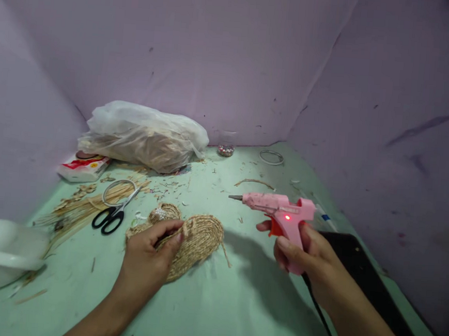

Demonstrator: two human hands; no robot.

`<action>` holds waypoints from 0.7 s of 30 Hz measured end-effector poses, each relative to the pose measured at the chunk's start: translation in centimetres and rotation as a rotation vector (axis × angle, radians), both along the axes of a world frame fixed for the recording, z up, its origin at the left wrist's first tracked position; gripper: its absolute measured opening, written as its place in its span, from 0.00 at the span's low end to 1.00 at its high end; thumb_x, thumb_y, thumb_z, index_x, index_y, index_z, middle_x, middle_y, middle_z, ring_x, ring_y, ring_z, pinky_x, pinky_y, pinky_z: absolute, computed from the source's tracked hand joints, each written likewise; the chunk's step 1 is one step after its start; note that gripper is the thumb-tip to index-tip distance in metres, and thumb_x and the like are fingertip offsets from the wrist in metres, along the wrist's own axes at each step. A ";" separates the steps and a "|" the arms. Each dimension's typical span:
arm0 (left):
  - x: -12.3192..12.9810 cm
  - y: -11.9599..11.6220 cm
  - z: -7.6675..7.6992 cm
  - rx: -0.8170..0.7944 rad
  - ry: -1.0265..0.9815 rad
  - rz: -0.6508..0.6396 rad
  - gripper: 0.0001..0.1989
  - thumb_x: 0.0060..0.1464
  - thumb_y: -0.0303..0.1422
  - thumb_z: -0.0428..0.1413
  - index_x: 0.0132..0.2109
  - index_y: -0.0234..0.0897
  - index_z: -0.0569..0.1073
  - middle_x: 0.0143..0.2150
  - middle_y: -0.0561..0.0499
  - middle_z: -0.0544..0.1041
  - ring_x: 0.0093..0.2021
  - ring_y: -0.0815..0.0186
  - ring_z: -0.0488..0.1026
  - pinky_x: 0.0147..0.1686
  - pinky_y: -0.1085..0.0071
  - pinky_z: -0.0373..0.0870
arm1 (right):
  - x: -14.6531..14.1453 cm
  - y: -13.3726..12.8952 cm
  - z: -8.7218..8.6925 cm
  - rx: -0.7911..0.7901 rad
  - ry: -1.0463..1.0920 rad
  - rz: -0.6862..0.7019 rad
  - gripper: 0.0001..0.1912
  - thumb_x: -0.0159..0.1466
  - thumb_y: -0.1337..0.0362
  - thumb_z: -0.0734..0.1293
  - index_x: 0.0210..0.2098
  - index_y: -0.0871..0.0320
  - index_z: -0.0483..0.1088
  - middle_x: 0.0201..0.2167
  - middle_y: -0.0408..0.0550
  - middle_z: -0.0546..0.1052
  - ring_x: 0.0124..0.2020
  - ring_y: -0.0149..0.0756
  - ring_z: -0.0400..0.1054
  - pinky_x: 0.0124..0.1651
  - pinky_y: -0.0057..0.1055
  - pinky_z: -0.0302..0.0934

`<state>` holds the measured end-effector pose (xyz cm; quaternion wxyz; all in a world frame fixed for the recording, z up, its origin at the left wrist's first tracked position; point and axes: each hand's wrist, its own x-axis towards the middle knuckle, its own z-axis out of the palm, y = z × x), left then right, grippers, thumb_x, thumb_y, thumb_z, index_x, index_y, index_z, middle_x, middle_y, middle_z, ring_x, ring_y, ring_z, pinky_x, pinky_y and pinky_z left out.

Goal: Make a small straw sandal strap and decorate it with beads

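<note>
My left hand (pixel 153 253) pinches the upper edge of a coiled, braided straw piece (pixel 199 238), which has a loose end hanging at its right side. Behind the fingers, a smaller straw coil bears a cluster of white beads (pixel 161 214). To the right, my right hand (pixel 305 252) is wrapped round the handle of a pink glue gun (pixel 272 205). Its red light is lit, and its dark nozzle points left, held apart from the straw piece. A black cord runs down from the handle.
Black-handled scissors (pixel 114 213) and straw strips (pixel 77 211) lie left, near a white jug (pixel 3 257). Behind are a plastic bag (pixel 145 136), a packet (pixel 84 168), a bead jar (pixel 226 148) and a ring (pixel 271 157). A black flat object (pixel 371 283) lies right.
</note>
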<state>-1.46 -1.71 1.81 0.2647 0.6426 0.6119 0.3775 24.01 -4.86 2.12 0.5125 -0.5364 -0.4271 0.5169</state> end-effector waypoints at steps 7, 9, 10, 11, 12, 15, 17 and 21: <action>0.2 -0.5 -0.1 0.101 0.050 0.011 0.11 0.47 0.34 0.54 0.36 0.36 0.77 0.34 0.49 0.81 0.34 0.62 0.77 0.37 0.68 0.74 | 0.5 -1.4 -0.2 0.100 -0.316 0.163 0.12 0.57 0.53 0.66 0.32 0.53 0.75 0.21 0.45 0.70 0.19 0.32 0.60 0.20 0.28 0.56; 0.5 -0.8 -0.2 0.143 0.071 -0.025 0.11 0.49 0.33 0.53 0.36 0.36 0.77 0.34 0.49 0.81 0.34 0.63 0.76 0.38 0.68 0.73 | 0.5 -1.7 -0.2 0.149 -0.402 0.166 0.10 0.57 0.54 0.65 0.31 0.52 0.75 0.23 0.46 0.72 0.20 0.35 0.62 0.21 0.30 0.58; 0.6 -0.9 -0.2 0.150 0.077 -0.044 0.11 0.49 0.33 0.52 0.37 0.35 0.77 0.34 0.49 0.81 0.34 0.63 0.76 0.37 0.68 0.73 | 0.4 -1.7 -0.2 0.173 -0.438 0.167 0.09 0.57 0.55 0.66 0.31 0.51 0.76 0.23 0.46 0.73 0.22 0.36 0.64 0.22 0.31 0.59; 0.7 -1.0 -0.3 0.149 0.082 -0.061 0.11 0.50 0.32 0.52 0.37 0.35 0.77 0.34 0.49 0.81 0.34 0.63 0.76 0.37 0.68 0.73 | 0.4 -1.7 -0.3 0.190 -0.465 0.174 0.08 0.57 0.56 0.66 0.30 0.50 0.76 0.24 0.47 0.74 0.23 0.37 0.65 0.23 0.32 0.60; 0.7 -1.1 -0.4 0.141 0.089 -0.075 0.10 0.50 0.32 0.52 0.36 0.35 0.77 0.33 0.49 0.80 0.33 0.64 0.76 0.36 0.69 0.73 | 0.4 -1.6 -0.3 0.197 -0.478 0.184 0.08 0.56 0.56 0.66 0.30 0.50 0.76 0.24 0.47 0.74 0.23 0.38 0.65 0.24 0.32 0.61; 0.8 -1.2 -0.6 0.102 0.123 -0.122 0.08 0.50 0.31 0.52 0.35 0.36 0.76 0.31 0.50 0.80 0.32 0.65 0.76 0.34 0.70 0.72 | 0.4 -1.3 -0.3 0.156 -0.450 0.103 0.08 0.54 0.56 0.68 0.29 0.52 0.76 0.21 0.46 0.73 0.20 0.36 0.63 0.21 0.31 0.58; 0.9 -1.3 -0.6 0.091 0.145 -0.155 0.07 0.51 0.30 0.52 0.34 0.37 0.75 0.31 0.51 0.79 0.31 0.65 0.75 0.33 0.71 0.71 | 0.1 -1.0 -0.4 0.089 -0.387 -0.040 0.10 0.51 0.55 0.69 0.28 0.54 0.75 0.18 0.44 0.71 0.17 0.33 0.60 0.18 0.29 0.55; 1.0 -1.6 -0.3 0.112 0.186 -0.244 0.07 0.52 0.29 0.52 0.32 0.37 0.74 0.28 0.52 0.77 0.29 0.67 0.73 0.29 0.73 0.69 | -1.8 -0.6 -0.4 -0.060 -0.225 -0.170 0.11 0.48 0.59 0.71 0.29 0.58 0.72 0.17 0.42 0.70 0.15 0.29 0.58 0.17 0.27 0.53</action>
